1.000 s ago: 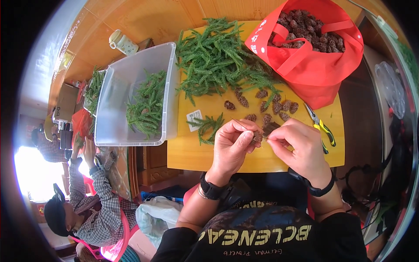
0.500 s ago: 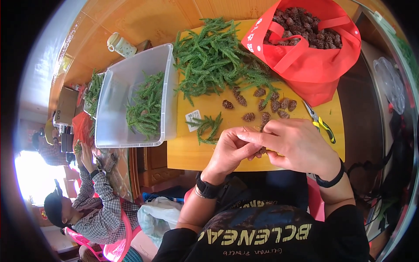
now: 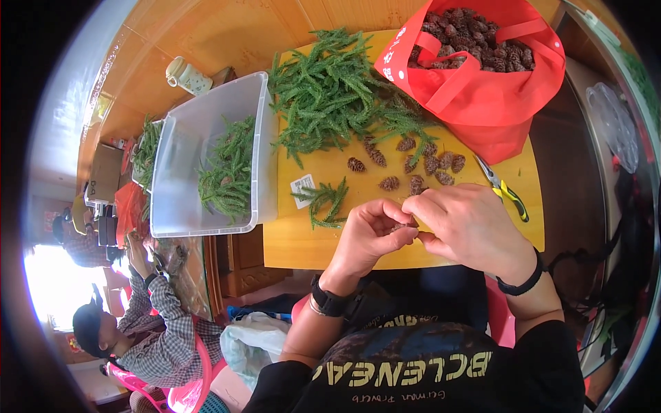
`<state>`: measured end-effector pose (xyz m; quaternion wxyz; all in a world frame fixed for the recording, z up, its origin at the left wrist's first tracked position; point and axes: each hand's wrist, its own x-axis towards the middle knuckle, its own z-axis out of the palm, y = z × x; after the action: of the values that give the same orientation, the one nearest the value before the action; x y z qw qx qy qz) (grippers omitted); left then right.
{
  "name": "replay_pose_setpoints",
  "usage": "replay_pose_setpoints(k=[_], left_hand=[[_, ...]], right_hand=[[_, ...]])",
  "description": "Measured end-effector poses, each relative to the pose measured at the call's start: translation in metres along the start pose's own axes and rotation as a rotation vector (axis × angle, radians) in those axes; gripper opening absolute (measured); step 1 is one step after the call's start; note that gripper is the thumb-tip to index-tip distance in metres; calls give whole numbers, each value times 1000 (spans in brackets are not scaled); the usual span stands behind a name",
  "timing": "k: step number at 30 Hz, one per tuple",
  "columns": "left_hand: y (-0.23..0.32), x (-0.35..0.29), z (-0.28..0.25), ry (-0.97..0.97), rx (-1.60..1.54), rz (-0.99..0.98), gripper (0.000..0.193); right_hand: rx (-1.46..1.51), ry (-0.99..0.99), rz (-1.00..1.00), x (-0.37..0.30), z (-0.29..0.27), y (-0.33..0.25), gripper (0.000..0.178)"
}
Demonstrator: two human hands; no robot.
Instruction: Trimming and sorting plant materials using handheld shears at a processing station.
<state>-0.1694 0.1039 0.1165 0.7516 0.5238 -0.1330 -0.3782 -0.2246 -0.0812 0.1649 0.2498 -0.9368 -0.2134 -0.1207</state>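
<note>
Over the near part of the yellow table, my two hands meet fingertip to fingertip. My left hand (image 3: 372,241) is closed, pinching a brown pine cone (image 3: 411,223) that is mostly hidden by fingers. My right hand (image 3: 471,224) is closed too, its fingertips at the cone's right side; what they grip, if anything, cannot be made out. Several loose pine cones (image 3: 430,164) lie just beyond the hands. A small green artificial pine sprig (image 3: 326,204) rests left of them, beside a white label (image 3: 301,187). Farther back spreads a heap of green sprigs (image 3: 327,96).
A red bag (image 3: 482,110) full of pine cones stands at the back right, with yellow-black pliers (image 3: 506,193) near it. To the left, a clear plastic bin (image 3: 256,158) holds more greenery. A person in a checked shirt (image 3: 169,337) works at the far left.
My fingers have opened a gap between the two hands, so more of the pine cone's edge shows. The right fingertips have shifted slightly. The view has moved a little.
</note>
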Motion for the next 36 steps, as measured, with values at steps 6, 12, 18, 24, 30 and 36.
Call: replay_pose_setpoints(k=[6, 12, 18, 24, 30, 36], left_hand=[[-8, 0, 1, 3, -40, 56, 14], [-7, 1, 1, 55, -137, 130, 8], [-7, 2, 4, 72, -288, 210, 9], [-7, 2, 8, 41, -353, 205, 9], [-6, 1, 5, -11, -402, 209, 7], [-1, 0, 9, 4, -317, 201, 7]], right_hand=[[-27, 31, 0, -2, 0, 2, 26], [128, 154, 48, -4, -7, 7, 56], [540, 131, 189, -20, 5, 17, 54], [803, 240, 182, -18, 24, 15, 24], [809, 381, 62, -10, 33, 13, 14], [885, 442, 113, -9, 34, 11, 10]])
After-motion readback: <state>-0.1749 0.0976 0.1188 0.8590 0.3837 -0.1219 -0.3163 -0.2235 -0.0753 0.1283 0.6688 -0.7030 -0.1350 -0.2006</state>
